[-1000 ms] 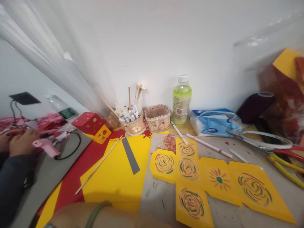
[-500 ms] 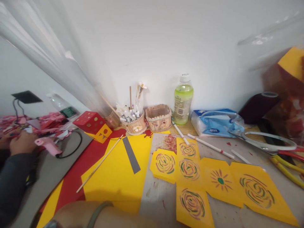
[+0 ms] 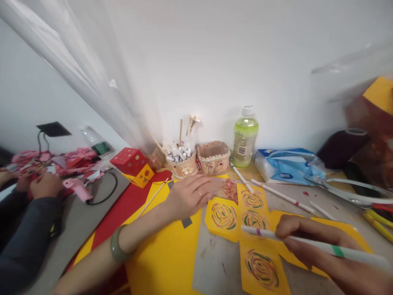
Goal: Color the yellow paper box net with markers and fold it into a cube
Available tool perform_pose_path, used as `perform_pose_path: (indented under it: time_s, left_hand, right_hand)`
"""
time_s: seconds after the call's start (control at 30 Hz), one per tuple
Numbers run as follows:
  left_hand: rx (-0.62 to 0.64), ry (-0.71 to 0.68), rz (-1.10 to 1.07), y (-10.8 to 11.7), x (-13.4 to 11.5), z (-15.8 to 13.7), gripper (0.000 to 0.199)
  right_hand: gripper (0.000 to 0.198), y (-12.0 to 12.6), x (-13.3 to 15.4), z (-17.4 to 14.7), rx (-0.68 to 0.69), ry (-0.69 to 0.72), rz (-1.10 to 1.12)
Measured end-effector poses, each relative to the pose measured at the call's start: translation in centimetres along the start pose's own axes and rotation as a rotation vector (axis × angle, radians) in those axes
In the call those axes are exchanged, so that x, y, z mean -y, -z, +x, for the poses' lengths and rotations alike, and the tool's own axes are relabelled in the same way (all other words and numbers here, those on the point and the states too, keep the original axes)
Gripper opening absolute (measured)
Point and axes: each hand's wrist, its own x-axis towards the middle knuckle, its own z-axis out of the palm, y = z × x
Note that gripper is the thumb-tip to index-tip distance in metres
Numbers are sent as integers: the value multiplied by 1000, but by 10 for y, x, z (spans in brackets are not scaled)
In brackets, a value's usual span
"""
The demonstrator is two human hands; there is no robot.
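My left hand (image 3: 190,196) reaches over the yellow sheet (image 3: 166,262), palm down with its fingers stretched out. It covers much of a dark grey strip (image 3: 186,223), and nothing shows in its grip. My right hand (image 3: 322,246) pinches a white marker (image 3: 316,243) above the cut yellow paper (image 3: 264,266), which bears swirl drawings. A purple band and a green band show on either side of the fingers; I cannot tell whether this is one marker or two. The right side of the cut paper is partly hidden by this hand.
Behind stand a basket of markers (image 3: 182,166), another basket (image 3: 214,159), a green-liquid bottle (image 3: 245,139) and a tissue pack (image 3: 285,166). Scissors (image 3: 346,192) lie at right. At left are a red-and-yellow box (image 3: 132,166), a pink glue gun (image 3: 78,190) and another person's hands (image 3: 46,182).
My left hand has come forward over the yellow sheet and grey strip. My right hand has entered from the right with the marker. The scene has shifted slightly right and down in view.
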Motion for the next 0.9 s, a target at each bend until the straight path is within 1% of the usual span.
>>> perform_pose_path:
  time_s: [0.07, 0.1, 0.17, 0.2, 0.23, 0.27, 0.3, 0.37, 0.43, 0.57, 0.73, 0.9]
  left_hand:
    - [141, 36, 192, -2, 26, -5, 30]
    - [216, 68, 284, -2, 37, -8, 35]
    - [304, 133, 427, 1, 54, -13, 38]
    - [338, 151, 475, 4, 61, -15, 37]
    - [359, 151, 507, 8, 68, -16, 36]
    - [369, 144, 527, 13, 73, -17, 36]
    - [374, 134, 533, 18, 79, -17, 35]
    - [376, 105, 539, 29, 89, -19, 35]
    - [384, 63, 553, 37, 97, -22, 34]
    - [380, -16, 584, 47, 108, -29, 31]
    - [352, -65, 602, 52, 110, -32, 27]
    - [310, -86, 636, 52, 107, -31, 27]
  right_hand:
    - [27, -1, 17, 11, -11, 91, -9]
    - [27, -2, 27, 17, -19, 108, -5]
    - [29, -5, 47, 29, -6, 105, -11]
    - [31, -6, 56, 36, 40, 109, -22]
    - [32, -8, 64, 44, 53, 117, -40]
    - [32, -11, 71, 53, 80, 130, -49]
    - [32, -14, 77, 62, 60, 195, -59]
    - [27, -22, 86, 84, 40, 322, -76]
    - [19, -32, 93, 104, 2, 396, -155]
    - [13, -56, 108, 139, -52, 547, -337]
    - [19, -81, 115, 170, -52, 596, -482]
    - [19, -87, 116, 189, -81, 645, -554]
